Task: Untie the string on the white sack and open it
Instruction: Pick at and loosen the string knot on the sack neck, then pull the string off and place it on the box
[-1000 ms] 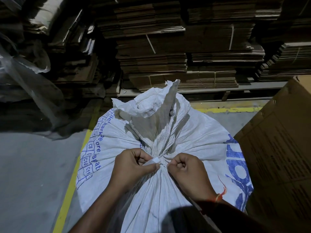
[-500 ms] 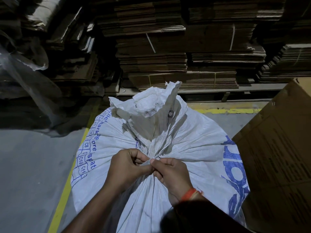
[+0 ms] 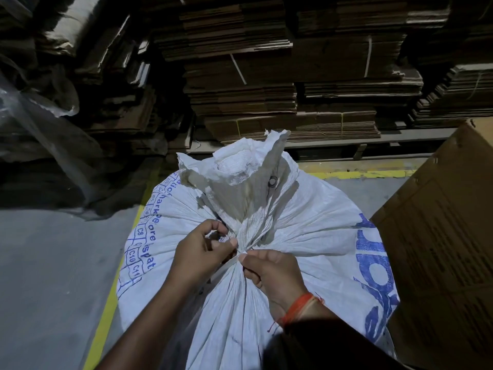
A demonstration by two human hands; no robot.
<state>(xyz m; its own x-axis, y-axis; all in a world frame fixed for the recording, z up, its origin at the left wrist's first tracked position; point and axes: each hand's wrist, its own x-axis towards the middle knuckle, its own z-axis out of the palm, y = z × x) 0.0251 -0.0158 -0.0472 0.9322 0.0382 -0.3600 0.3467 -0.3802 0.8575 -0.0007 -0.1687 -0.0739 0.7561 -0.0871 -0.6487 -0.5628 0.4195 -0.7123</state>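
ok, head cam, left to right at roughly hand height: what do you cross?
Grey floor → yellow floor line → white sack (blue print on its left side) → left hand → right hand → cardboard box.

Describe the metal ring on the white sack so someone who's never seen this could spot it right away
Start at the big white sack on the floor. Above the cinched neck where the hands work, loose fabric stands up in a crumpled flap. The metal ring sits on the flap's right side, a small dark circle, the only round mark on plain white weave.
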